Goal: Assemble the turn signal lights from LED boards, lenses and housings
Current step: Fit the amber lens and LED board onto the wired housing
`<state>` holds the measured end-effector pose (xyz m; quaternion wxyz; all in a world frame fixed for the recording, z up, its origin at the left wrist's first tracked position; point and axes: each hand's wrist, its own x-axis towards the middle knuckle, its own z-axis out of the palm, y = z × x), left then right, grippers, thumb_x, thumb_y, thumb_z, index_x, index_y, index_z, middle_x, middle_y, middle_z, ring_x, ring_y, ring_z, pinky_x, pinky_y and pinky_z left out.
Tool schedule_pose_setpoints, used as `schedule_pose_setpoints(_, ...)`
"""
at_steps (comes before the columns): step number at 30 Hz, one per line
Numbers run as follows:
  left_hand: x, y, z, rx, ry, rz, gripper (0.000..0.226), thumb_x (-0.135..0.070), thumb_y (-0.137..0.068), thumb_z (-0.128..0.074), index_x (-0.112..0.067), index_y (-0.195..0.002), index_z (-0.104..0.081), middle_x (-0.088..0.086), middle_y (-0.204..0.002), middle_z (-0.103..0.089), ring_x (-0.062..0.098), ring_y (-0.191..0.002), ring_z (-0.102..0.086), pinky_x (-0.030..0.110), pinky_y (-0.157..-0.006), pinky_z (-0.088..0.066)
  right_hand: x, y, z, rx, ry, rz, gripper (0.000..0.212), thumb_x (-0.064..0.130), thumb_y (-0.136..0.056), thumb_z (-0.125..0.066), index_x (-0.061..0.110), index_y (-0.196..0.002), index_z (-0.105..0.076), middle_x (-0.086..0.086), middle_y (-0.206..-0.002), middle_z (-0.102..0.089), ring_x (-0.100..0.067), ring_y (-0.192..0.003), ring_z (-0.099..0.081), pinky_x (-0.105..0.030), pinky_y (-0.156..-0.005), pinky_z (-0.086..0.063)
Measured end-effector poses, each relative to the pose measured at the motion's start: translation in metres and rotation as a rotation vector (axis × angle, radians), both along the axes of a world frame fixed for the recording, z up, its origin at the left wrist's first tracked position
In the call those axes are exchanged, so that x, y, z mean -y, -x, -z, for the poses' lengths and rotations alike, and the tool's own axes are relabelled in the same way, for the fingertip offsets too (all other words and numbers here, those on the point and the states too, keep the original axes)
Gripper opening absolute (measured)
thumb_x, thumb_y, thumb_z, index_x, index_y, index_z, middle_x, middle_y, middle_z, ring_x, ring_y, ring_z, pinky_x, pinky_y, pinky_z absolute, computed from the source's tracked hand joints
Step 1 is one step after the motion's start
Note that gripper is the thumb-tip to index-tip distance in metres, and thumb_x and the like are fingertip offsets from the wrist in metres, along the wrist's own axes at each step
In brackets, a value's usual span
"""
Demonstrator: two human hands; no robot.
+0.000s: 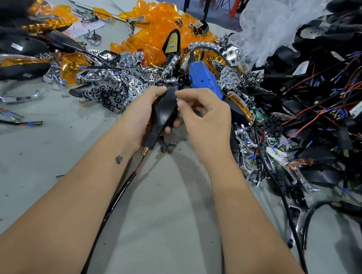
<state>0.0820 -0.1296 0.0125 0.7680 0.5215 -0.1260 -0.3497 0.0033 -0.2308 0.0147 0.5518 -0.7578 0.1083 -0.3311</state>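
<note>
Left hand (141, 112) gripped a black housing (164, 110) at centre, just above the tabletop (167, 213), fingers curled under and round its body. Housing back faced up; threaded stem (145, 150) pointed near, with a black lead (110, 209) trailing toward the near edge.

Right hand (202, 116) sat against the housing's right side, thumb and forefinger pinched on something small at the housing's upper edge. Item too small to identify; possibly a screw. Remaining fingers loosely curled.

Judged step: fastening the back of a housing already fitted with its insert, i.e. late in one unit's assembly. Lens side faced down and could not be checked.

Blue electric screwdriver (201, 76) lay just beyond the hands, on a heap of chrome reflector pieces (123, 79). Amber lenses (156, 22) piled further off; wired black housings (334, 112) heaped at right.

Next move, as judged: seat the pinched part in its hole while the left hand holds the housing level, then reach for the screwdriver. Small part could slip into the clutter.
</note>
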Motion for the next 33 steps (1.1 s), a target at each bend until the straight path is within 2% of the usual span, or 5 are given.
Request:
schedule_pose_setpoints(8,0.004,0.003,0.002,-0.096,0.094,0.010,0.052,-0.033,-0.098,-0.043,-0.013,-0.062,-0.076,0.006,-0.065,-0.063,0.015,-0.050,-0.058,0.017,-0.038,-0.042,0.001,0.000,-0.002,-0.024,-0.043,-0.008,0.021,-0.004,-0.091,-0.062,0.015,-0.089,-0.071,-0.007,-0.087,-0.066,-0.018,-0.059,-0.062,-0.025,-0.061,-0.054)
schedule_pose_setpoints(14,0.005,0.002,0.003,-0.151,0.133,-0.032,0.024,-0.034,-0.082,-0.067,-0.017,-0.066,-0.073,0.003,-0.072,-0.068,0.015,-0.055,-0.061,0.022,-0.046,-0.049,-0.002,0.001,-0.003,0.011,0.216,-0.004,0.022,-0.002,-0.091,-0.059,0.012,-0.100,-0.074,0.000,-0.097,-0.065,-0.005,-0.087,-0.061,-0.014,-0.075,-0.051)
schedule_pose_setpoints(18,0.002,-0.001,0.002,-0.197,0.173,-0.043,0.022,-0.033,-0.074,-0.070,-0.012,-0.082,-0.065,0.003,-0.069,-0.065,0.013,-0.055,-0.062,0.020,-0.045,-0.049,0.000,0.001,-0.006,-0.029,0.361,0.139,0.020,0.010,-0.094,-0.056,0.014,-0.107,-0.071,0.000,-0.102,-0.065,-0.021,-0.099,-0.063,-0.042,-0.085,-0.054)
schedule_pose_setpoints(25,-0.001,-0.007,0.005,-0.280,0.231,-0.128,0.024,-0.027,-0.096,-0.058,-0.005,-0.089,-0.064,0.007,-0.071,-0.068,0.017,-0.058,-0.066,0.023,-0.049,-0.056,0.029,0.008,-0.008,-0.649,0.709,0.530,0.039,0.036,-0.093,-0.055,0.012,-0.124,-0.054,-0.011,-0.121,-0.050,-0.032,-0.112,-0.049,-0.036,-0.076,-0.040)
schedule_pose_setpoints(33,0.004,-0.009,0.005,-0.280,0.221,-0.162,0.022,-0.027,-0.094,-0.060,-0.005,-0.092,-0.059,0.007,-0.067,-0.065,0.016,-0.053,-0.060,0.022,-0.046,-0.051,0.024,-0.011,-0.009,-0.867,1.023,0.512,0.074,0.030,-0.089,-0.067,0.007,-0.147,-0.028,-0.016,-0.128,-0.051,-0.030,-0.108,-0.058,-0.032,-0.063,-0.035)
